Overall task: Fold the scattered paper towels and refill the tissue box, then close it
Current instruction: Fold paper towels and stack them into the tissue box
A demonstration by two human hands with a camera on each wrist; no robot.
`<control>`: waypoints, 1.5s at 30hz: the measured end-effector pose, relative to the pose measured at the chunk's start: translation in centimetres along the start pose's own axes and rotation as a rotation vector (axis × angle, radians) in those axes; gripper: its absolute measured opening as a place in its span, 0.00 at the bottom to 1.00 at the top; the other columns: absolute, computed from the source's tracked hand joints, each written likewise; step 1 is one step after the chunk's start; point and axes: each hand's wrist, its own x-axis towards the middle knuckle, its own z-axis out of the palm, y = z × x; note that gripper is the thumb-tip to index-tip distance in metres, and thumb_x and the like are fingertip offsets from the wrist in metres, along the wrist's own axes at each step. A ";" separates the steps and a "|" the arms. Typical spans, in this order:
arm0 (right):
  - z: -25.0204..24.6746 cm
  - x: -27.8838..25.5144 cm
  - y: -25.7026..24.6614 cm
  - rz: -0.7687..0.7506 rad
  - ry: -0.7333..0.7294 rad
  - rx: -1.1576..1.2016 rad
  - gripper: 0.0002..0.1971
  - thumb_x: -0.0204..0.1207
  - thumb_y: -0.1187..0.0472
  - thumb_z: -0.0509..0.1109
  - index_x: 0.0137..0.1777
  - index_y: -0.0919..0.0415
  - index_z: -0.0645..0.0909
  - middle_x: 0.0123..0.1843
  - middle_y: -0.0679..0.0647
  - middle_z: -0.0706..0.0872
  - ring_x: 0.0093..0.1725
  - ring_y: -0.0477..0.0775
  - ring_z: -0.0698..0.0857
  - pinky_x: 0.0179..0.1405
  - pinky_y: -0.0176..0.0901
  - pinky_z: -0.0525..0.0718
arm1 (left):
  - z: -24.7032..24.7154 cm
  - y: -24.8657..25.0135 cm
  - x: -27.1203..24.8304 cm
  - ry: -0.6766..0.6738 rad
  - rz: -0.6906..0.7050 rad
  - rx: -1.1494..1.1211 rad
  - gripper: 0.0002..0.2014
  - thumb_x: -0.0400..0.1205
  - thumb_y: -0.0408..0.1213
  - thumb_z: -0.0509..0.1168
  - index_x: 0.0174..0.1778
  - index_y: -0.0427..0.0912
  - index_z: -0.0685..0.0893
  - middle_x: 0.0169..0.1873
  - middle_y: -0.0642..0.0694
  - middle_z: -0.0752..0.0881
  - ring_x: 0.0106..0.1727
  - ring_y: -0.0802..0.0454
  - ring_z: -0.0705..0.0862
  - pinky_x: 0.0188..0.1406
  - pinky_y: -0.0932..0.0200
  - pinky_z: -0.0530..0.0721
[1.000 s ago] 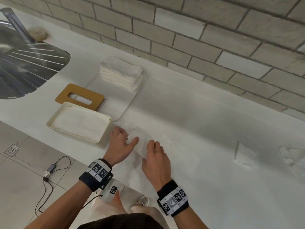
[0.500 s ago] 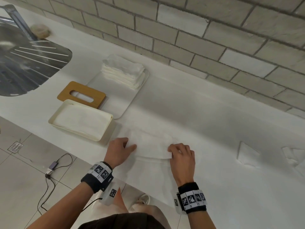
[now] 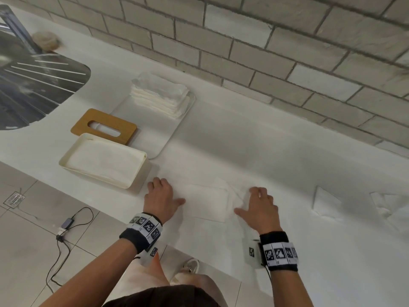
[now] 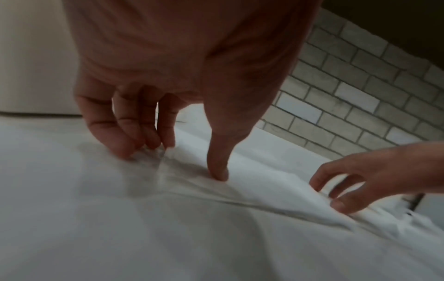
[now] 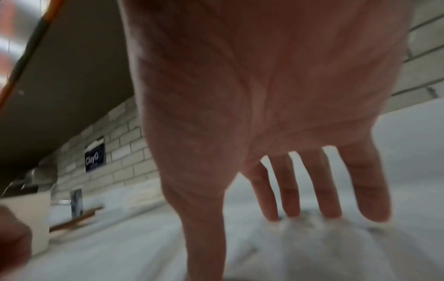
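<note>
Left hand (image 3: 161, 199) rests with fingers curled under, thumb extended; right hand (image 3: 261, 208) lies flat, fingers spread.

A kitchen, by the look of it — a white countertop (image 3: 265, 151) runs along a pale brick-tiled wall (image 3: 287, 52). A steel sink (image 3: 33, 85) with a ribbed drainer is set into it — tiled floor (image 3: 33, 251) below.

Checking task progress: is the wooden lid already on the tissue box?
No: the wooden lid lies on the counter behind the open tissue box.
</note>
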 end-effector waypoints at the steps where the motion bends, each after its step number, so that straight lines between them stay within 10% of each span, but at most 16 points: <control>1: 0.1 0.4 0.4 0.003 -0.057 -0.035 0.36 0.78 0.36 0.78 0.77 0.56 0.71 0.75 0.55 0.70 0.75 0.62 0.71 0.70 0.61 0.80 | 0.1 0.4 0.1 -0.032 0.012 0.025 0.33 0.82 0.59 0.75 0.67 0.32 0.77 0.68 0.36 0.74 0.71 0.36 0.73 0.66 0.42 0.84; 6: -0.1 1.4 1.3 -0.098 -0.070 0.142 0.15 0.87 0.48 0.73 0.64 0.56 0.81 0.63 0.53 0.81 0.69 0.59 0.78 0.59 0.44 0.79 | -0.3 0.8 0.5 -0.103 0.051 -0.117 0.15 0.87 0.38 0.71 0.65 0.37 0.76 0.62 0.35 0.83 0.64 0.33 0.84 0.60 0.46 0.80; 9: -2.0 0.8 2.2 -0.050 0.127 0.439 0.13 0.82 0.51 0.81 0.50 0.55 0.80 0.43 0.45 0.86 0.44 0.52 0.85 0.36 0.26 0.75 | -1.0 0.3 0.3 -0.071 0.038 -0.212 0.24 0.84 0.35 0.75 0.69 0.38 0.68 0.57 0.38 0.81 0.59 0.31 0.84 0.60 0.42 0.81; 17: -9.4 -2.5 1.2 -0.140 0.569 0.447 0.11 0.85 0.49 0.79 0.48 0.54 0.82 0.43 0.49 0.85 0.43 0.55 0.84 0.42 0.38 0.70 | -1.1 -1.2 1.2 -0.050 0.017 -0.477 0.28 0.81 0.36 0.79 0.64 0.54 0.65 0.37 0.43 0.80 0.40 0.42 0.81 0.40 0.50 0.78; 22: -11.2 -5.3 -5.0 -0.412 0.220 0.709 0.17 0.81 0.59 0.83 0.60 0.47 0.79 0.59 0.35 0.88 0.60 0.31 0.88 0.54 0.24 0.78 | -0.9 -2.3 1.2 -0.019 0.142 -0.493 0.17 0.85 0.25 0.68 0.57 0.54 0.75 0.25 0.47 0.73 0.25 0.54 0.72 0.29 0.61 0.74; 26: -10.1 -5.6 -9.1 -0.521 -0.046 1.163 0.33 0.82 0.63 0.84 0.82 0.44 0.75 0.77 0.53 0.84 0.74 0.63 0.86 0.74 0.62 0.85 | -0.9 -3.6 1.0 -0.114 0.104 -0.620 0.13 0.85 0.31 0.68 0.46 0.55 0.92 0.42 0.43 0.92 0.47 0.40 0.90 0.48 0.50 0.86; 30: -6.8 -3.6 -9.7 -0.513 -0.081 1.219 0.13 0.83 0.67 0.81 0.64 0.57 0.87 0.67 0.51 0.91 0.74 0.56 0.86 0.80 0.59 0.80 | -2.0 -3.1 0.3 -0.203 -0.096 -0.982 0.21 0.94 0.52 0.56 0.49 0.56 0.96 0.53 0.47 0.96 0.62 0.39 0.90 0.68 0.34 0.86; 34: -1.8 -0.8 -9.2 -0.408 -0.160 0.925 0.06 0.82 0.62 0.82 0.53 0.50 0.91 0.61 0.42 0.94 0.73 0.38 0.86 0.81 0.50 0.78 | -2.6 -2.7 0.2 -0.299 -0.237 -1.198 0.40 0.88 0.73 0.42 0.55 0.50 0.95 0.52 0.48 0.96 0.59 0.46 0.91 0.66 0.44 0.84; 38: 1.0 1.0 -9.0 -0.333 -0.201 0.683 0.06 0.80 0.60 0.83 0.52 0.48 0.91 0.63 0.40 0.92 0.70 0.34 0.85 0.73 0.42 0.80 | -1.4 -3.5 1.1 -0.278 -0.161 -0.975 0.40 0.77 0.82 0.61 0.43 0.42 0.88 0.44 0.48 0.92 0.47 0.41 0.89 0.57 0.46 0.85; 42: 1.0 1.4 -9.1 -0.310 -0.249 0.598 0.09 0.81 0.54 0.82 0.58 0.49 0.89 0.64 0.41 0.91 0.64 0.38 0.86 0.64 0.36 0.83 | 0.0 -4.3 1.3 -0.111 0.043 -0.637 0.30 0.77 0.65 0.72 0.39 0.35 0.82 0.33 0.38 0.81 0.35 0.44 0.79 0.39 0.48 0.77; 45: -0.2 2.2 -7.3 -0.233 0.018 0.540 0.09 0.82 0.52 0.79 0.57 0.47 0.82 0.56 0.46 0.90 0.53 0.47 0.90 0.49 0.41 0.87 | -0.1 -4.1 1.0 -0.004 0.079 -0.536 0.15 0.82 0.45 0.78 0.45 0.40 0.81 0.32 0.49 0.75 0.32 0.51 0.73 0.35 0.55 0.72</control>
